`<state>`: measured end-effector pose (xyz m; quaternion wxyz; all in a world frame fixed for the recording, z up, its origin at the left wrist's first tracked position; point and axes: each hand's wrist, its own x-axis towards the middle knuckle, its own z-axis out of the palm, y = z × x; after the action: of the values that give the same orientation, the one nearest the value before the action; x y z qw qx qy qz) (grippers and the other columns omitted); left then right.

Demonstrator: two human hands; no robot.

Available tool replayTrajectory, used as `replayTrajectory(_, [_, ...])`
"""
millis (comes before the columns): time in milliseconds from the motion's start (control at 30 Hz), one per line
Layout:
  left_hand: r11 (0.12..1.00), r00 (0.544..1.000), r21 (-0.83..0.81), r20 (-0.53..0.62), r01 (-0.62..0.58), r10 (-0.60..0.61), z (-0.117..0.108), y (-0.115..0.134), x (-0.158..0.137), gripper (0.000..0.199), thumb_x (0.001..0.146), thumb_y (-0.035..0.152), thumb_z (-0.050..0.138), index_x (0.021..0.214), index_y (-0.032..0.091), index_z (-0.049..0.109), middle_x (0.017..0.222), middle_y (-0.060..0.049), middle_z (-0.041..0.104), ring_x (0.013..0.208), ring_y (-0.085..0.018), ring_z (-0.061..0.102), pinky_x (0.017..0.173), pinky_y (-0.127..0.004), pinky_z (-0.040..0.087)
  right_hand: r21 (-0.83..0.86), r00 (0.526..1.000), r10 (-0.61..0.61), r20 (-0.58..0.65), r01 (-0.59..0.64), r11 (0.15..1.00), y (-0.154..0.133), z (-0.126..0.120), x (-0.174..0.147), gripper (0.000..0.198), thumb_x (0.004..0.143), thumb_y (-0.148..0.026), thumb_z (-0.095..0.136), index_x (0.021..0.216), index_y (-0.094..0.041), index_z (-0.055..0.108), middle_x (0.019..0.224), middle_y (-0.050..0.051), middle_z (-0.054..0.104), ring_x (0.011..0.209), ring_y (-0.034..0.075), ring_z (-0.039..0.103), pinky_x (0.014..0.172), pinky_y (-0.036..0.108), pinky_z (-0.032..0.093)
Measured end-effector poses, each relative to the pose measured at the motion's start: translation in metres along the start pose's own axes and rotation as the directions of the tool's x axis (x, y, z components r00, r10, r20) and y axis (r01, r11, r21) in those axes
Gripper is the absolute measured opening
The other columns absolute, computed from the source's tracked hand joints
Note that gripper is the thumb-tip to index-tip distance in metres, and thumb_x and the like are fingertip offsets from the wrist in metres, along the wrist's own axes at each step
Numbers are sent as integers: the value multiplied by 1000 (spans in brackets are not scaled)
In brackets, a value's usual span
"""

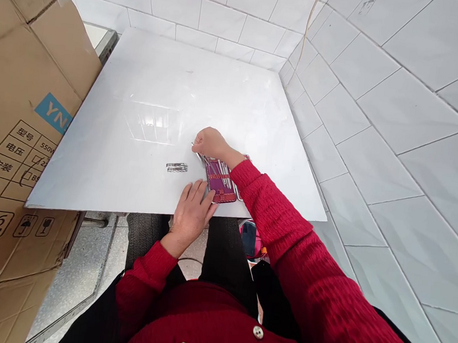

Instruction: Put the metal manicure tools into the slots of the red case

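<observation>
A manicure case lies unfolded near the front edge of the white table, its purple inside lined with several slim metal tools under red straps. My right hand is closed above the case's far left corner. A bit of shiny metal pokes out by its fingers, part of a small metal tool whose kind I cannot make out. Fingers stretched, my left hand rests on the table edge, its thumb touching the case's near left corner. Left of the case are nail clippers, side by side. My right sleeve covers the case's right part.
The white table meets tiled walls at the back and right. Tall cardboard boxes stand against its left side. A thin cable runs down the corner. Below the front edge, a pink and blue item shows beside my legs.
</observation>
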<state>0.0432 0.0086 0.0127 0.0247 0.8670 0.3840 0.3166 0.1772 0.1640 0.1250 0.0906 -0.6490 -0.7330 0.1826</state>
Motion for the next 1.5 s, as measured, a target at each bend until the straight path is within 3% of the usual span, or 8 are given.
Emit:
replayTrajectory(233, [1000, 1000, 11, -10, -2, 2, 1, 0, -1, 31, 107, 33, 58, 129, 16, 70, 141, -21, 69, 139, -35, 62, 117, -58, 50, -248, 964, -190, 183, 233, 940, -33, 15, 17, 18, 83, -15, 66, 96, -14, 79, 101, 9, 79, 89, 22, 70, 75, 29, 51])
replayTrajectory(433, [997, 998, 71, -44, -36, 39, 0, 0, -1, 31, 107, 34, 58, 127, 13, 71, 138, -21, 71, 136, -35, 65, 116, -56, 52, -176, 936, -269, 227, 312, 934, -41, 26, 12, 17, 82, -11, 64, 90, -14, 78, 93, 8, 81, 79, 19, 67, 69, 28, 47])
replayTrajectory(600, [996, 997, 74, -59, -40, 44, 1, 0, -1, 29, 107, 33, 59, 124, 13, 72, 137, -21, 71, 134, -36, 66, 114, -55, 53, -24, 989, -122, 88, 124, 992, -20, 8, -9, 21, 90, -14, 57, 87, -15, 78, 84, 6, 80, 77, 17, 68, 71, 26, 49])
replayTrajectory(700, [997, 998, 71, -51, -43, 47, 0, 0, 0, 29, 107, 33, 59, 124, 13, 71, 137, -21, 71, 134, -36, 66, 113, -56, 53, -100, 999, 41, -17, -43, 994, 4, -4, -28, 23, 90, -13, 58, 92, -14, 80, 87, 9, 81, 81, 19, 70, 76, 27, 50])
replayTrajectory(800, [997, 998, 61, -43, -36, 38, -1, 0, 0, 29, 107, 32, 59, 125, 14, 71, 138, -21, 70, 135, -36, 65, 115, -56, 52, -212, 989, 145, 2, -141, 967, 20, -5, -46, 22, 93, -20, 60, 90, -13, 81, 88, 12, 81, 83, 23, 72, 77, 30, 50])
replayTrajectory(933, [995, 998, 86, -49, -40, 45, 0, 0, 1, 30, 107, 33, 58, 125, 13, 71, 137, -22, 70, 134, -36, 65, 115, -55, 51, -311, 981, 193, -9, -186, 932, 22, 7, -61, 28, 96, -31, 62, 103, -12, 81, 97, 17, 81, 95, 29, 75, 80, 32, 52])
replayTrajectory(1067, [993, 997, 109, -51, -50, 55, 2, -1, 0, 31, 107, 34, 58, 125, 13, 72, 136, -22, 71, 134, -36, 65, 115, -54, 51, -340, 978, 206, -29, -204, 918, 15, 16, -61, 30, 96, -21, 59, 117, -10, 78, 111, 20, 80, 108, 32, 75, 86, 32, 53])
replayTrajectory(1500, [997, 999, 71, -28, -14, 16, 3, -1, 1, 33, 107, 34, 57, 127, 13, 73, 139, -23, 70, 137, -36, 63, 117, -54, 49, -327, 974, 227, -22, -222, 919, 12, 21, -51, 32, 92, -15, 62, 120, -10, 77, 113, 21, 80, 114, 33, 76, 89, 32, 56])
